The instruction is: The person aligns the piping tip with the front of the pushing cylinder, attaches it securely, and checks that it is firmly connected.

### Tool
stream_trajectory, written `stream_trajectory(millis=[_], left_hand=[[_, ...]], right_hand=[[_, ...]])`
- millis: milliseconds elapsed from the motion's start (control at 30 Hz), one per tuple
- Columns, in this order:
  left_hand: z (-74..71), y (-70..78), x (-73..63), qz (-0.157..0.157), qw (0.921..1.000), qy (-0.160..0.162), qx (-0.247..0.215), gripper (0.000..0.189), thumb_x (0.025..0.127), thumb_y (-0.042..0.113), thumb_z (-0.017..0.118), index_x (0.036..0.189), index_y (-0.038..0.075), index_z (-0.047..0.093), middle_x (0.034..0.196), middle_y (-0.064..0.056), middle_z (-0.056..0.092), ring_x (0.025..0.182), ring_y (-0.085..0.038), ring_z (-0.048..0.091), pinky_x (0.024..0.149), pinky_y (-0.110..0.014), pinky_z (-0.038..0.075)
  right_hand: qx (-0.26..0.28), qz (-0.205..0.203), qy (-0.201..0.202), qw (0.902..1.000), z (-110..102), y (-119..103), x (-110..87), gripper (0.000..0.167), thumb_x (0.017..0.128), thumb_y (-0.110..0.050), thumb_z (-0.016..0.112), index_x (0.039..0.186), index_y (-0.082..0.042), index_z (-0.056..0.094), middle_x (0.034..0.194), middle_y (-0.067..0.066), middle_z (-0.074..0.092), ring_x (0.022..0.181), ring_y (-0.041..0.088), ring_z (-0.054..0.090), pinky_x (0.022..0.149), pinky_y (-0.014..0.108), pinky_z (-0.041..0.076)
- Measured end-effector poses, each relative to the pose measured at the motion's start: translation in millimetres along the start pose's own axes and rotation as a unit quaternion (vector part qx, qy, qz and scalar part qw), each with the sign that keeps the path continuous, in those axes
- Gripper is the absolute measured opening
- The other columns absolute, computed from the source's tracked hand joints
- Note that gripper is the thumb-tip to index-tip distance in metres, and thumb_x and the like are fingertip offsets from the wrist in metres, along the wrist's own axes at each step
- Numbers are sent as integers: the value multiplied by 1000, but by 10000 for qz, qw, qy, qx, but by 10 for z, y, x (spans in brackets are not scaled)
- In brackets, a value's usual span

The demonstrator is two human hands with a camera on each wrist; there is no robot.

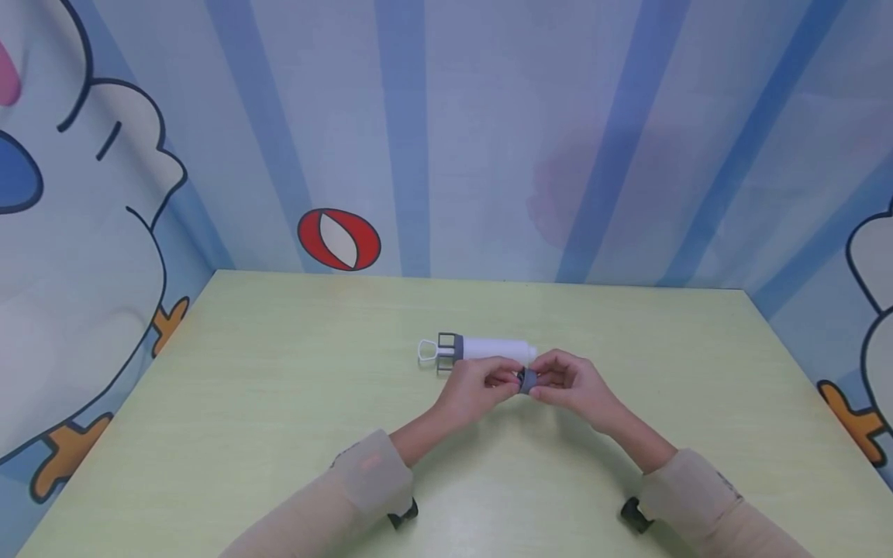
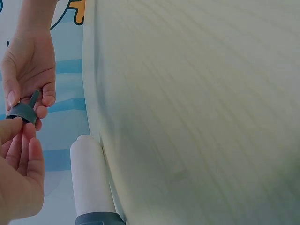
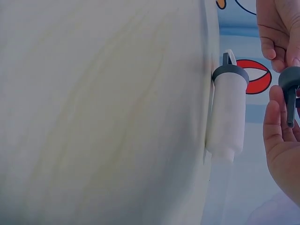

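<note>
Between both hands, just above the table, is a dark grey nozzle cap (image 1: 527, 380) with a thin tube sticking out of it. My left hand (image 1: 477, 387) pinches it from the left with thumb and fingers. From the other side, the fingertips of my right hand (image 1: 577, 391) grip it. The right wrist view shows the cap (image 3: 290, 84) with its tube pointing towards the right palm. Just behind the hands, a white dessert syringe (image 1: 491, 349) lies on its side. Its grey finger grips and white looped plunger handle point left; the left hand partly hides its barrel.
The pale yellow-green table (image 1: 279, 387) runs back to a blue striped backdrop (image 1: 474, 139) with cartoon figures and a printed red ball (image 1: 339, 239). Dark wrist-worn devices (image 1: 636, 515) hang below both sleeves.
</note>
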State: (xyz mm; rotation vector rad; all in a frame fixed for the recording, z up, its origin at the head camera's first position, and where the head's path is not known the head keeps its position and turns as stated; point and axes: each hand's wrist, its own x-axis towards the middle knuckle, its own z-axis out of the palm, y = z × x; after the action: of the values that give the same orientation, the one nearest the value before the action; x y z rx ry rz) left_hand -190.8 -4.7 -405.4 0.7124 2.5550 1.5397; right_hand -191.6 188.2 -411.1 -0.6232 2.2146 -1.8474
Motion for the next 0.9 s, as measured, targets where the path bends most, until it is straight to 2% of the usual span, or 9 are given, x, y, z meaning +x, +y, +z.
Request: stream_trajectory(millis=[300,600,900], left_hand=[[0,-24,0,-70,10000,26,-42,23,80,12,64,101,6,64,85,-5,68,76,-11,62,65,-15,47],[21,-44,32,-320,9985,-163,-405,18,80,11,63,97,7,64,90,-5,68,83,-11,63,68,-16,48],[30,-22,25,-410,9960,-267,-743,15,80,6,63,94,2,63,91,-11,67,88,-19,64,70,-17,48]], right_hand=[[-40,-67,-23,10000,6,-35,-3,30,78,-3,63,102,11,50,89,-7,59,80,7,60,69,22,51],[-155,-228,-77,9996,-1,-28,-10,30,79,-3,63,101,11,50,89,-6,58,80,9,61,69,22,51],[-272,-214,-46,9994,22,-47,-18,29,78,-3,64,99,12,51,89,-7,58,80,8,60,68,21,51]])
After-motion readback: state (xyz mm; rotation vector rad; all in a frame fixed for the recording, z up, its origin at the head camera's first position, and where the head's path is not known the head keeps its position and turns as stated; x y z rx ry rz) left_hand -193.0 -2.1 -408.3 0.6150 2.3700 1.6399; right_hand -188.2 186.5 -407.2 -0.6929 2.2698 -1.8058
